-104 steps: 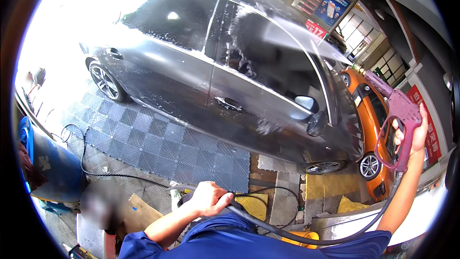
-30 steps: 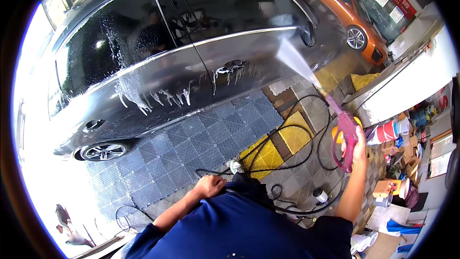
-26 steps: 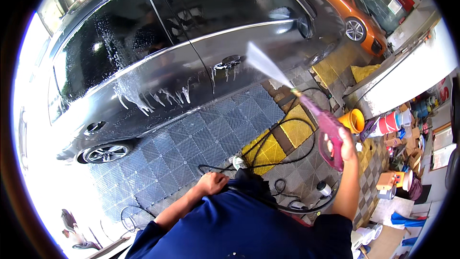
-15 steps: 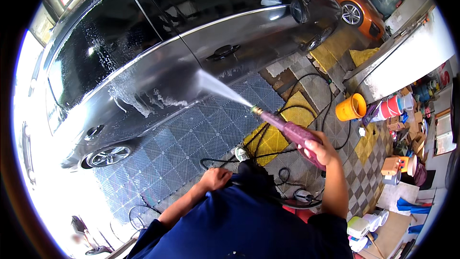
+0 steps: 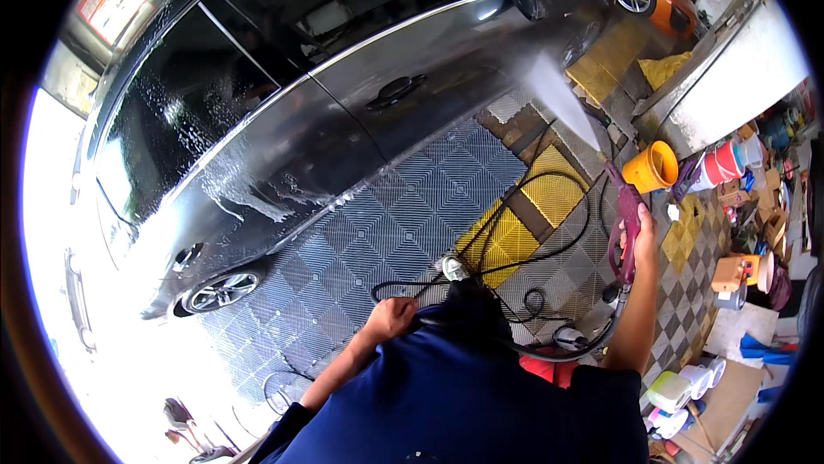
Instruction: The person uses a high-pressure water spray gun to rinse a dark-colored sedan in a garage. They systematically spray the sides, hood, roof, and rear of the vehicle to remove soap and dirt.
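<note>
In my right hand (image 5: 642,241) is a purple-red pressure-washer spray gun (image 5: 626,219), fingers wrapped round its grip. From its nozzle a white fan of water (image 5: 562,99) shoots forward to the lower front side of a dark grey car (image 5: 343,121). A black hose (image 5: 592,345) runs from the gun's base across my waist. My left hand (image 5: 392,318) is closed at my waist, on the hose's other stretch; its inner fingers are hidden. White foam (image 5: 245,194) streaks the rear door, and droplets cover the rear window.
Loops of dark hose (image 5: 549,176) lie over the grey, blue and yellow floor tiles around my foot. At the right are a yellow bucket (image 5: 652,168), a red-and-white bucket (image 5: 724,163) and a white partition (image 5: 738,78). An orange car (image 5: 657,0) stands at far right.
My right hand has swung the spray gun to the right. The jet has moved from the door panels toward the car's front wheel. My left hand stays closed at my waist.
</note>
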The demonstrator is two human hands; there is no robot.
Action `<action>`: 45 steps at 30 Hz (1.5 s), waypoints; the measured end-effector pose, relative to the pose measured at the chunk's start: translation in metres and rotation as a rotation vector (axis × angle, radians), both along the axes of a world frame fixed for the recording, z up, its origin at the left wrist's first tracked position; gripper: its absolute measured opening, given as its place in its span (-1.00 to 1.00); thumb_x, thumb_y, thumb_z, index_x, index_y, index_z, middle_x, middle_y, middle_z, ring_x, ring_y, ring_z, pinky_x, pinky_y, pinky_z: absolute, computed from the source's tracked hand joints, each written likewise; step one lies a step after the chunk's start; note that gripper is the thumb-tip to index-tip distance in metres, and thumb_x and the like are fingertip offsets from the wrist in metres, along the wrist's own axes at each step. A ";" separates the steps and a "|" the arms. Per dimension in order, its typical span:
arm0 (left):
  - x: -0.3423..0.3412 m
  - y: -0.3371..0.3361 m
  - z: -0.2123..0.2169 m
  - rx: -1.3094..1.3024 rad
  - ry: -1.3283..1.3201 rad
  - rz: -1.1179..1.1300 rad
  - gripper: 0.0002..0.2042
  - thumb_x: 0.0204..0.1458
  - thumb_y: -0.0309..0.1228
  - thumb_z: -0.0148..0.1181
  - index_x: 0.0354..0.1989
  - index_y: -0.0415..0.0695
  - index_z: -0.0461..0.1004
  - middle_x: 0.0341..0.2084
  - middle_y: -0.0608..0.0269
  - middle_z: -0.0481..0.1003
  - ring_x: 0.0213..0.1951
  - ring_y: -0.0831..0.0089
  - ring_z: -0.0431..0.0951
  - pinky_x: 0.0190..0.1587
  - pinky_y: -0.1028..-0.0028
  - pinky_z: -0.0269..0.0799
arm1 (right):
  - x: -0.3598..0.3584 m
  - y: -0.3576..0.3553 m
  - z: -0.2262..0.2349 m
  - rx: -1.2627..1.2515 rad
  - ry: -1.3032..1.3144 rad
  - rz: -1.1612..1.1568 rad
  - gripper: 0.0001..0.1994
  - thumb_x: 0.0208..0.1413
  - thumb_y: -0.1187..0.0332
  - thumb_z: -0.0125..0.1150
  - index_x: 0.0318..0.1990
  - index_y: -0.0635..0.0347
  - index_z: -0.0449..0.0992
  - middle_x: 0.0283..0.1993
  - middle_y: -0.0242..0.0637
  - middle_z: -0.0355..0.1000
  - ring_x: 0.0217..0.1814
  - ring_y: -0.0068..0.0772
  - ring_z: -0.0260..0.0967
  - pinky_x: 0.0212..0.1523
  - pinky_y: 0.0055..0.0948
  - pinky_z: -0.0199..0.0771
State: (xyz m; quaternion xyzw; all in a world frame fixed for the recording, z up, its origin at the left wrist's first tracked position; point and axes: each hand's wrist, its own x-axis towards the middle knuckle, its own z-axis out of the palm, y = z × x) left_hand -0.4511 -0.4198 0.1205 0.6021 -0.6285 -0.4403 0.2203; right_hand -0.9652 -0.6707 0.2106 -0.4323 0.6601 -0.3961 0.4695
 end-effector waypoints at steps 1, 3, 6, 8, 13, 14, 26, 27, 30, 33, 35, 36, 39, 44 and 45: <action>-0.002 -0.003 0.003 0.067 0.020 0.047 -0.72 0.26 -0.26 0.05 -0.39 -0.22 0.49 -0.54 -0.10 0.52 -0.41 -0.10 0.57 -0.31 0.08 0.46 | 0.001 0.002 -0.009 0.025 -0.044 0.004 -0.41 0.28 -0.20 0.00 -0.33 0.26 0.53 -0.52 -0.32 0.46 -0.72 -0.47 0.29 -0.70 -0.44 0.27; -0.003 -0.003 -0.004 0.066 0.032 0.091 -0.77 0.23 -0.36 0.01 -0.39 -0.26 0.43 -0.52 -0.10 0.46 -0.45 -0.07 0.51 -0.37 0.16 0.39 | 0.015 0.008 -0.022 0.073 -0.112 0.024 -0.36 0.25 -0.28 -0.05 -0.42 0.20 0.50 -0.71 -0.31 0.31 -0.77 -0.42 0.23 -0.75 -0.43 0.23; 0.001 -0.009 -0.021 0.088 0.084 0.090 -0.68 0.23 -0.22 0.04 -0.37 -0.26 0.50 -0.53 -0.12 0.50 -0.40 -0.08 0.57 -0.31 0.14 0.45 | 0.043 0.023 -0.047 0.140 -0.236 0.129 -0.41 0.27 -0.20 -0.01 -0.27 0.27 0.53 -0.51 -0.28 0.46 -0.70 -0.46 0.28 -0.69 -0.46 0.30; 0.005 -0.012 -0.023 0.217 0.096 0.098 -0.65 0.22 -0.18 0.01 -0.35 -0.27 0.51 -0.50 -0.06 0.54 -0.37 0.06 0.60 -0.26 0.21 0.46 | 0.064 0.033 -0.047 0.179 -0.256 0.351 -0.44 0.27 -0.14 0.01 -0.21 0.31 0.53 -0.40 -0.27 0.51 -0.65 -0.50 0.32 -0.66 -0.47 0.33; 0.028 0.002 -0.076 0.159 0.147 0.101 -0.63 0.21 -0.19 0.00 -0.28 -0.31 0.55 -0.42 -0.01 0.59 -0.26 0.19 0.61 -0.13 0.27 0.47 | 0.110 0.058 -0.030 0.193 -0.403 0.558 -0.54 0.22 0.04 0.22 -0.03 0.33 0.49 -0.39 -0.31 0.49 -0.58 -0.59 0.35 -0.59 -0.56 0.31; 0.033 0.007 -0.083 0.117 0.156 0.097 -0.62 0.21 -0.19 0.00 -0.26 -0.32 0.56 -0.40 -0.02 0.59 -0.24 0.19 0.61 -0.11 0.27 0.47 | 0.112 0.061 -0.027 0.139 -0.403 0.535 -0.55 0.22 0.04 0.22 -0.03 0.33 0.49 -0.39 -0.31 0.49 -0.58 -0.60 0.34 -0.58 -0.56 0.30; 0.035 0.021 -0.106 0.054 0.233 0.088 -0.58 0.27 -0.16 -0.02 -0.27 -0.36 0.53 -0.37 -0.04 0.59 -0.20 0.14 0.59 -0.05 0.28 0.45 | 0.131 0.090 0.028 0.003 -0.297 0.762 -0.47 0.14 0.18 0.19 0.19 0.38 0.48 -0.45 -0.45 0.39 -0.57 -0.66 0.22 -0.52 -0.54 0.28; 0.035 0.020 -0.105 0.030 0.224 0.055 -0.58 0.28 -0.16 -0.03 -0.28 -0.36 0.52 -0.38 -0.05 0.59 -0.21 0.13 0.59 -0.07 0.27 0.45 | 0.140 0.097 0.041 0.004 -0.334 0.739 -0.45 0.12 0.16 0.21 0.22 0.32 0.48 -0.43 -0.48 0.39 -0.53 -0.66 0.24 -0.49 -0.56 0.28; 0.034 0.017 -0.100 -0.009 0.208 0.044 -0.57 0.30 -0.15 -0.05 -0.30 -0.35 0.51 -0.40 -0.06 0.57 -0.24 0.10 0.58 -0.10 0.26 0.45 | 0.124 0.095 0.036 -0.061 -0.251 0.698 -0.35 0.07 0.09 0.21 0.19 0.49 0.43 -0.31 -0.29 0.50 -0.53 -0.64 0.30 -0.49 -0.56 0.34; 0.036 0.024 -0.111 -0.084 0.180 0.040 -0.56 0.31 -0.15 -0.06 -0.31 -0.35 0.51 -0.40 -0.07 0.56 -0.26 0.07 0.58 -0.13 0.25 0.45 | 0.113 0.090 0.049 -0.116 -0.260 0.526 -0.45 0.09 0.12 0.21 0.16 0.35 0.50 -0.43 -0.47 0.42 -0.49 -0.68 0.26 -0.48 -0.60 0.25; 0.042 0.029 -0.121 -0.110 0.163 0.003 -0.56 0.32 -0.14 -0.07 -0.31 -0.34 0.52 -0.40 -0.06 0.57 -0.27 0.05 0.58 -0.13 0.25 0.46 | 0.119 0.091 0.056 -0.101 -0.243 0.511 -0.41 0.06 0.09 0.22 0.13 0.40 0.49 -0.39 -0.41 0.44 -0.49 -0.67 0.28 -0.48 -0.59 0.26; 0.041 0.026 -0.115 -0.026 0.170 0.013 -0.56 0.32 -0.14 -0.07 -0.30 -0.34 0.52 -0.40 -0.06 0.57 -0.27 0.05 0.58 -0.13 0.25 0.46 | 0.120 0.092 0.055 -0.070 -0.200 0.556 -0.36 0.03 0.07 0.24 0.15 0.44 0.48 -0.34 -0.37 0.46 -0.49 -0.66 0.30 -0.47 -0.59 0.29; 0.032 0.018 -0.094 0.134 0.164 0.039 -0.56 0.32 -0.14 -0.08 -0.30 -0.32 0.53 -0.39 -0.06 0.57 -0.26 0.04 0.58 -0.13 0.24 0.47 | 0.134 0.101 0.042 -0.153 -0.169 0.738 -0.31 -0.03 0.07 0.22 0.21 0.42 0.46 -0.31 -0.35 0.49 -0.47 -0.65 0.32 -0.45 -0.55 0.32; 0.037 0.024 -0.128 -0.117 0.108 -0.001 -0.57 0.31 -0.14 -0.08 -0.28 -0.30 0.54 -0.35 -0.06 0.58 -0.22 0.02 0.60 -0.10 0.23 0.48 | 0.111 0.095 0.026 0.024 -0.197 0.582 -0.29 0.03 -0.01 0.27 0.21 0.43 0.46 -0.27 -0.32 0.51 -0.48 -0.65 0.29 -0.43 -0.61 0.36; 0.039 0.024 -0.134 -0.093 0.076 -0.012 -0.59 0.31 -0.17 -0.07 -0.27 -0.30 0.55 -0.32 -0.05 0.59 -0.19 0.01 0.60 -0.08 0.23 0.49 | 0.102 0.091 0.033 -0.017 -0.224 0.484 -0.29 0.08 -0.09 0.26 0.15 0.44 0.48 -0.28 -0.31 0.51 -0.49 -0.67 0.28 -0.45 -0.62 0.36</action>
